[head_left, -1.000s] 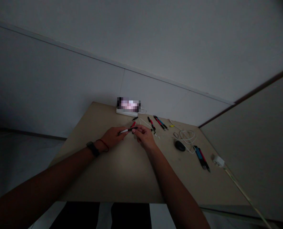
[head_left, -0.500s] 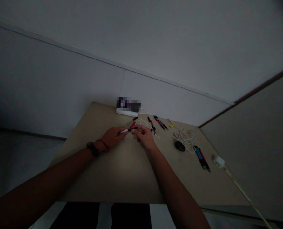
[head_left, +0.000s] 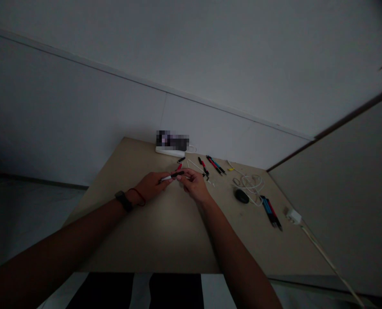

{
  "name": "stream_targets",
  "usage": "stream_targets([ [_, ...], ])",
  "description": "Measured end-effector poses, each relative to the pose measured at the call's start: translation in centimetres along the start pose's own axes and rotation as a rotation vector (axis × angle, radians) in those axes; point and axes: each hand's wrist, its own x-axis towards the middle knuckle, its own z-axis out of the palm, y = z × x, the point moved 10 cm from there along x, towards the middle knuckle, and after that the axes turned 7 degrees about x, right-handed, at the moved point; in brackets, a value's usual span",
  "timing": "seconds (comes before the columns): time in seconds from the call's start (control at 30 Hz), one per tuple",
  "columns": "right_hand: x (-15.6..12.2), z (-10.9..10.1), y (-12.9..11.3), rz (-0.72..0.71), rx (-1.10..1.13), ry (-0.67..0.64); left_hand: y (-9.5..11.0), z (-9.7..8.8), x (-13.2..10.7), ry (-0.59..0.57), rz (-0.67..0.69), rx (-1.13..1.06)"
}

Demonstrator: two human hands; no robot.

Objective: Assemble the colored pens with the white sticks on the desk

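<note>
My left hand (head_left: 151, 186) and my right hand (head_left: 194, 186) meet above the middle of a beige tabletop (head_left: 145, 240). Between them is a black-and-white pen (head_left: 172, 176), held level. The left hand grips its white end, and the right fingers pinch its black end. Just beyond my fingers lie a small red pen part (head_left: 179, 167) and thin white refills (head_left: 194, 165). A red-and-black pen (head_left: 204, 167) lies near my right hand. A black watch and a red cord circle my left wrist.
Several pens (head_left: 215, 165) lie at the back. To the right are a black mouse (head_left: 241, 196), a white cable (head_left: 250, 184), more pens (head_left: 270, 211) and a white plug (head_left: 293, 216). A blurred object (head_left: 172, 140) sits on a white strip (head_left: 169, 150) by the wall.
My right hand has shifted slightly towards my left, and the whole view has moved a little. The pen stays held between both hands.
</note>
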Motion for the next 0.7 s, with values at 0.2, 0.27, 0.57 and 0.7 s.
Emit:
stream_targets([
  [0.2, 0.0, 0.1, 0.1, 0.017, -0.066, -0.006, 0.2, -0.2, 0.0, 0.033, 0.039, -0.023],
  [0.27, 0.0, 0.2, -0.1, 0.006, -0.098, -0.001, 0.0, -0.1, 0.0, 0.029, 0.036, -0.028],
  [0.57, -0.5, 0.4, -1.9, -0.164, -0.316, 0.022, 0.3, 0.5, 0.0, -0.031, 0.028, 0.092],
  [0.7, -0.5, 0.5, -2.1, -0.196, -0.376, 0.019, 0.6, 0.6, -0.2, -0.042, 0.042, 0.117],
])
